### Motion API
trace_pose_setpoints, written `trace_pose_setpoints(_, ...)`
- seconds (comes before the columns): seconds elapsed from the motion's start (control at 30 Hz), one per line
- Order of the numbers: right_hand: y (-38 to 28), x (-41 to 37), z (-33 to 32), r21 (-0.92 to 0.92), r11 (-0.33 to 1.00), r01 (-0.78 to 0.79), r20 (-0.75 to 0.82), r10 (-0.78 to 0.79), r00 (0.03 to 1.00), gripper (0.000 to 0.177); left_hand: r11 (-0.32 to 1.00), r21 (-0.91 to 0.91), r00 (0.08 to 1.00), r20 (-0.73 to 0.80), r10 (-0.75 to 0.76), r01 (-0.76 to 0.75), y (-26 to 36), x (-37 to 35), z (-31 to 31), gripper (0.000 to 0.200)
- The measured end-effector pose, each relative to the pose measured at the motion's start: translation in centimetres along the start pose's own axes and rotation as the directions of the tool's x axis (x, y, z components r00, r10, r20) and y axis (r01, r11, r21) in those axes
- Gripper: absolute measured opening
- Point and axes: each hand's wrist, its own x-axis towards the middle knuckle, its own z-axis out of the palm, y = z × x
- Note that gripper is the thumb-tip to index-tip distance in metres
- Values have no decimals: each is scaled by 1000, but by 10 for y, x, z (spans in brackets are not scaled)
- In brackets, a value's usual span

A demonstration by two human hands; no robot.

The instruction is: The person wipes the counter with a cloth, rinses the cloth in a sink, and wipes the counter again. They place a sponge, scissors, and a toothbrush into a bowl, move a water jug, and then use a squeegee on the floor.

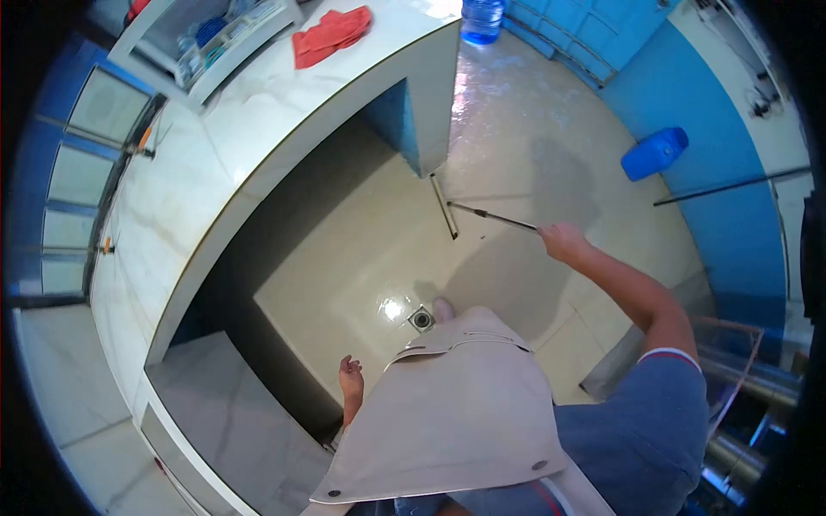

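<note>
My right hand (564,243) is wrapped round the handle end of a floor squeegee (503,219), its arm stretched forward. The squeegee's long narrow blade rests on the wet tiled floor (516,284), close to the corner of the counter base. My left hand (350,371) hangs low at my left side, holding nothing, with its fingers loosely apart. A round floor drain (421,319) lies just ahead of my feet, with a shiny wet patch beside it. A beige apron (456,413) covers my front.
A white marble counter (215,155) curves along the left, bearing a red cloth (331,36) and a grey shelf unit (202,52). A blue jerrycan (655,154) is by the right wall. A water bottle (482,21) stands beyond the counter. A dark pole (731,186) leans at right.
</note>
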Motion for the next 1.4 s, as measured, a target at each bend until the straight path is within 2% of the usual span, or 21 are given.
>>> trace_pose_setpoints(0.07, 8, -53, 14, 135, 981, -141, 51, 136, 989, 35, 1000, 14, 1000, 8, 9, -9, 5, 8, -1, 30)
trace_pose_setpoints(0.13, 13, -125, 89, 277, 900, -337, 121, 315, 941, 36, 1000, 17, 1000, 12, 15, -15, 11, 18, 4, 30)
trace_pose_setpoints(0.17, -7, -173, 102, 345, 809, -475, 283, 392, 875, 37, 998, 63, 1000, 16, -1, 0, 12, 24, 3, 30)
trace_pose_setpoints(0.23, -47, -264, 178, 398, 712, -579, 339, 472, 814, 38, 993, 114, 999, 32, -17, 13, 9, 39, -2, 31)
trace_pose_setpoints(0.27, -71, -307, 214, 538, 660, -524, 211, 496, 842, 40, 976, 215, 997, 79, 8, -25, 0, 51, -3, 31)
trace_pose_setpoints(0.3, -97, -329, 214, 504, 549, -667, 407, 530, 744, 43, 946, 318, 992, 128, 25, -65, -3, 56, -5, 31)
trace_pose_setpoints(0.37, -130, -360, 255, 570, 471, -673, 417, 541, 731, 42, 920, 387, 986, 168, -7, -59, 24, 62, 2, 31)
trace_pose_setpoints(0.43, -147, -347, 283, 599, 414, -685, 460, 522, 718, 42, 888, 455, 979, 201, -26, -70, 57, 80, 11, 31)
trace_pose_setpoints(0.5, -141, -303, 296, 676, 315, -667, 467, 516, 718, 44, 767, 516, 915, 331, 230, -380, 80, 94, 30, 30)
trace_pose_setpoints(0.57, -123, -232, 307, 740, 335, -583, 355, 542, 762, 42, 837, 421, 921, 318, 225, -350, 113, 97, 58, 30)
trace_pose_setpoints(0.6, -102, -192, 294, 739, 288, -609, 409, 526, 746, 43, 905, 300, 932, 291, 215, -302, 133, 88, 76, 29)
trace_pose_setpoints(0.73, -14, -20, 245, 896, 216, -389, 197, 593, 781, 39, 858, 332, 896, 350, 273, -391, 189, 51, 130, 30)
trace_pose_setpoints(0.87, 69, 61, 209, 877, 248, -411, 193, 602, 775, 37, 743, 458, 848, 450, 279, -488, 200, 19, 175, 32)
trace_pose_setpoints(1.0, 105, -59, 229, 877, 224, -424, 229, 580, 781, 42, 691, 498, 831, 476, 288, -525, 206, -11, 230, 32)
trace_pose_setpoints(1.03, 104, -100, 271, 873, 283, -397, 155, 611, 776, 43, 687, 491, 823, 486, 294, -536, 210, -19, 248, 32)
trace_pose_setpoints(1.13, 93, -282, 327, 778, 238, -582, 360, 589, 723, 43, 677, 517, 816, 533, 223, -523, 224, -44, 309, 31)
trace_pose_setpoints(1.17, 83, -346, 339, 768, 213, -604, 376, 614, 694, 42, 628, 546, 794, 574, 203, -555, 232, -51, 330, 31)
trace_pose_setpoints(1.2, 68, -407, 361, 776, 275, -568, 254, 689, 679, 42, 577, 568, 770, 612, 180, -586, 240, -58, 351, 31)
trace_pose_setpoints(1.23, 59, -463, 370, 758, 189, -625, 352, 688, 635, 44, 574, 569, 766, 619, 174, -590, 243, -62, 372, 31)
trace_pose_setpoints(1.3, 46, -553, 397, 626, 196, -755, 476, 671, 569, 44, 538, 506, 694, 683, 227, -674, 249, -67, 409, 31)
trace_pose_setpoints(1.4, 58, -595, 418, 495, 214, -842, 582, 638, 504, 43, 519, 471, 644, 733, 219, -713, 276, -95, 455, 31)
